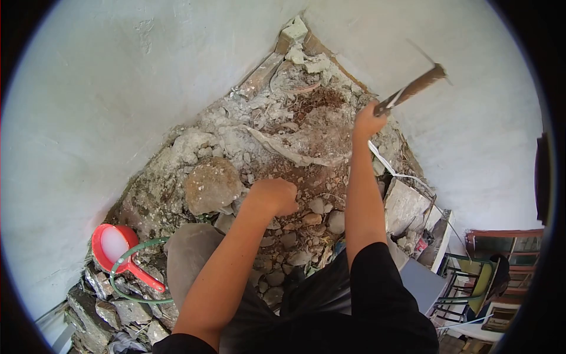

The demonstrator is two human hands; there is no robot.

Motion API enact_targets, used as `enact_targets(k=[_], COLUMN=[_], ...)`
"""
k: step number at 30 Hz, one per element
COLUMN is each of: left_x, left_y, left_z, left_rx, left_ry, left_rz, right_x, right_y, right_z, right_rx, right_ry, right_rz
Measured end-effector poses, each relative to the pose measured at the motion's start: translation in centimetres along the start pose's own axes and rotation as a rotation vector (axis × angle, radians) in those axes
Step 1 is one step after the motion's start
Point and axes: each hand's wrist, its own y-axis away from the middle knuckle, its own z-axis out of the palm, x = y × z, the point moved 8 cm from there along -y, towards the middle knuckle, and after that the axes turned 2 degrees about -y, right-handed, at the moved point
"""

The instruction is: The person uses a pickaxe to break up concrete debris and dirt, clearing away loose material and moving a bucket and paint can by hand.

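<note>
My right hand [370,121] is wrapped round the lower end of a long brown tool [415,85], raised before the right wall. A thin, blurred metal piece crosses the tool's far end. Over the rubble, my left hand [276,196] is held closed with its fingers curled in; whether anything is inside cannot be seen. A big rounded stone [213,185] lies just left of that hand. Beyond both hands, reddish loose soil [321,112] and pale crumbled plaster fill the corner, with a whitish strip [289,152] running across them.
Whitish walls [141,71] meet at the far corner. At the left is a red dipper [131,259] beside a green hose [115,283], above broken stones [127,311]. A concrete slab [407,206], white cord [383,159] and chair [480,283] are at the right.
</note>
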Motion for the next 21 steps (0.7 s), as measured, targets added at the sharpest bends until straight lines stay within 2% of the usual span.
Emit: enact_targets(k=[1,3,4,5,6,10,12,13,15,16,20,21], left_x=[-0.1,0.6,0.7,0.8,0.8,0.3,-0.4,-0.5,-0.8,-0.8,-0.7,-0.8], left_y=[-0.1,-0.2,0.0,0.3,0.6,0.9,0.8,0.8,0.9,0.9,0.5,0.3], left_z=[0.2,0.9,1.1,0.8,0.6,0.1,0.2,0.1,0.1,0.0,0.0,0.0], left_rx=[-0.003,-0.019,-0.024,0.006,0.035,0.024,0.027,0.028,0.011,0.013,-0.046,-0.050], left_ry=[-0.004,-0.023,-0.026,-0.019,-0.009,-0.001,0.001,0.002,0.019,0.022,0.018,0.016], left_rz=[-0.008,0.047,0.039,0.039,0.040,0.033,0.000,0.000,0.002,0.002,-0.005,-0.029], right_x=[6.0,9.1,10.7,13.1,12.8,11.2,10.1,9.9,8.6,8.3,5.0,5.0], right_y=[3.7,12.0,12.6,15.0,17.6,18.7,17.7,17.5,15.9,15.2,6.6,3.5], right_z=[0.9,1.6,1.1,1.7,2.0,2.0,1.3,1.2,1.6,1.7,2.3,2.8], right_rx=[-0.125,-0.502,-0.504,-0.680,-0.858,-0.904,-0.859,-0.860,-0.830,-0.833,-0.675,-0.621], right_ry=[0.112,0.035,0.031,-0.067,-0.166,-0.020,0.146,0.146,0.110,0.111,0.232,0.262], right_rz=[0.224,0.974,0.983,1.224,1.463,1.385,1.175,1.173,0.999,0.996,0.599,0.384])
